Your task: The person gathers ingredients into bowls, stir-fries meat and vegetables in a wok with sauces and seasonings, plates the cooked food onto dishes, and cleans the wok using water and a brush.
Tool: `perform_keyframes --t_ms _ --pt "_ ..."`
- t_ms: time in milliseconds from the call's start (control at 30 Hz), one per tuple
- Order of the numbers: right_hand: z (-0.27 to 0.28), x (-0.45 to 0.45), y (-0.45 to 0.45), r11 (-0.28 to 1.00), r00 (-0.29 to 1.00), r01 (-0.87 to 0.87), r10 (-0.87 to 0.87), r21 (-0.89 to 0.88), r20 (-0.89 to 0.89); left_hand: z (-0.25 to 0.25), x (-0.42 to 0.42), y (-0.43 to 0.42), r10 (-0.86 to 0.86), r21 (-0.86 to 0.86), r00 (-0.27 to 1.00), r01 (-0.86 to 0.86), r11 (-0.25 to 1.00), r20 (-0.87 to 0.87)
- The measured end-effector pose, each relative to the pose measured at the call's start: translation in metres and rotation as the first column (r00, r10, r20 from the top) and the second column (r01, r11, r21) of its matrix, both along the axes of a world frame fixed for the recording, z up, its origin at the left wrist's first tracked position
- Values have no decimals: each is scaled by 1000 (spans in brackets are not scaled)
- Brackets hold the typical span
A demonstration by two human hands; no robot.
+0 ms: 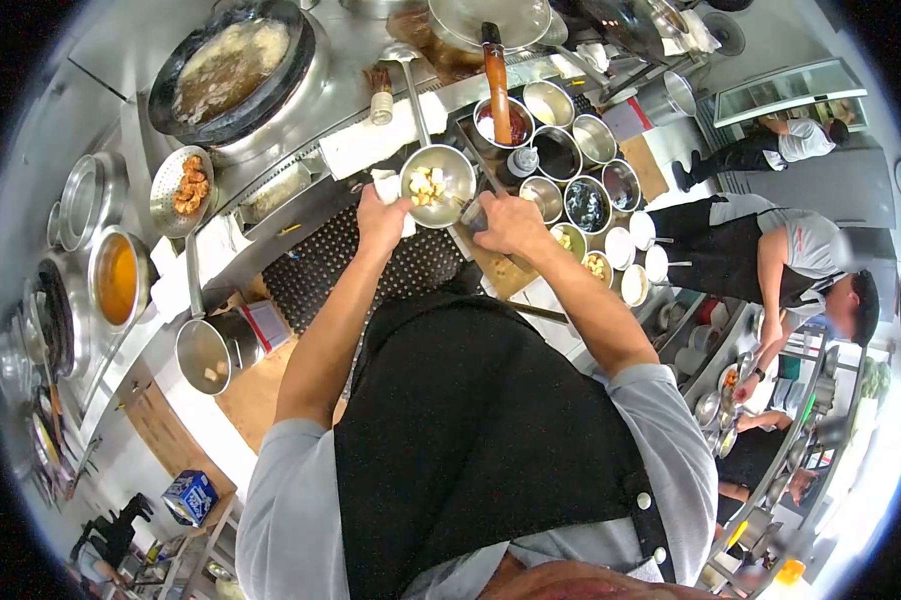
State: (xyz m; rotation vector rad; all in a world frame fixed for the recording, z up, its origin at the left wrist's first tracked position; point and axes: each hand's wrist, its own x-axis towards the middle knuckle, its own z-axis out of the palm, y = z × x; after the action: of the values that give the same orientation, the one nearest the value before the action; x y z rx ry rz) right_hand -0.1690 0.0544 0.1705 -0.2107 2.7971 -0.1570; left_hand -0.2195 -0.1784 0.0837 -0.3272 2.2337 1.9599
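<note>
Between the left hand [383,222] and the right hand [511,222] I see a silvery bowl [461,172] of pale yellow chunks [428,186]. White cloth [387,188] shows at the left hand; nearer the body, a dotted black mat [321,260]. Farther left, fried pieces [191,186] glow orange-brown and liquid [119,278] gleams amber. Just beyond the right hand, a handle [497,85] is reddish brown.

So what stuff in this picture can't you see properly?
All in the head view:
What, if anything, the right hand grips: covered by the hand itself.
The pale chunks in the metal bowl: too small to name.
The wok's bottom: hidden by frothy liquid.
Lettering on the blue-and-white box: too small and blurred.
</note>
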Motion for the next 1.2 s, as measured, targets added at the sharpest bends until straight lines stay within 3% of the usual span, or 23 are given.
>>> perform_keyframes --t_ms 100,167,333,400,500,567,633,667,733,767,833,900,933,1000,1067,1200 --pt "2 6 2 999 998 53 -54 7 40 11 4 2 -3 46 999 2 999 34" --pt "-4 14 11 997 998 46 -48 -67 -38 16 7 4 0 63 998 -4 998 65" --pt "-23 29 56 959 957 174 -218 -222 -191 8 14 7 6 354 997 -34 935 81" --pt "-30 29 84 849 800 262 -457 -458 -390 12 21 5 7 371 987 -67 926 160" --pt "-37 19 112 714 648 328 -646 -618 -403 -4 31 -2 -11 419 986 -60 906 164" --pt "-75 5 131 637 543 380 -741 -671 -396 -6 41 -4 28 424 988 -90 901 150" --pt "-98 1 142 548 564 372 -774 -749 -286 -6 49 -10 -11 392 982 -66 918 190" --pt "-109 0 142 549 522 495 -808 -674 -274 -18 51 -12 16 381 979 -95 920 203" --pt "-119 5 147 499 503 481 -830 -721 -239 -12 56 -13 -66 318 983 8 948 172" --pt "-123 6 152 612 503 399 -769 -682 -395 -30 54 -23 -39 269 968 -29 963 246" --pt "-95 -1 145 648 449 392 -754 -653 -479 -27 59 -25 -22 158 959 -24 987 284" --pt "-67 -26 155 735 538 252 -647 -629 -541 -26 60 -28 -53 144 947 7 990 316" --pt "-57 -42 162 804 681 255 -544 -537 -491 -23 60 -28 -51 134 942 7 991 332" --pt "-25 -69 162 867 896 337 -415 -368 -157 -24 62 -25 -47 88 934 17 996 353" --pt "-31 -93 157 948 958 288 -284 -139 42 -49 56 -33 -64 158 932 8 987 357" --pt "-94 -124 145 990 975 133 -124 -37 182 -19 56 0 -31 122 941 -11 992 336"
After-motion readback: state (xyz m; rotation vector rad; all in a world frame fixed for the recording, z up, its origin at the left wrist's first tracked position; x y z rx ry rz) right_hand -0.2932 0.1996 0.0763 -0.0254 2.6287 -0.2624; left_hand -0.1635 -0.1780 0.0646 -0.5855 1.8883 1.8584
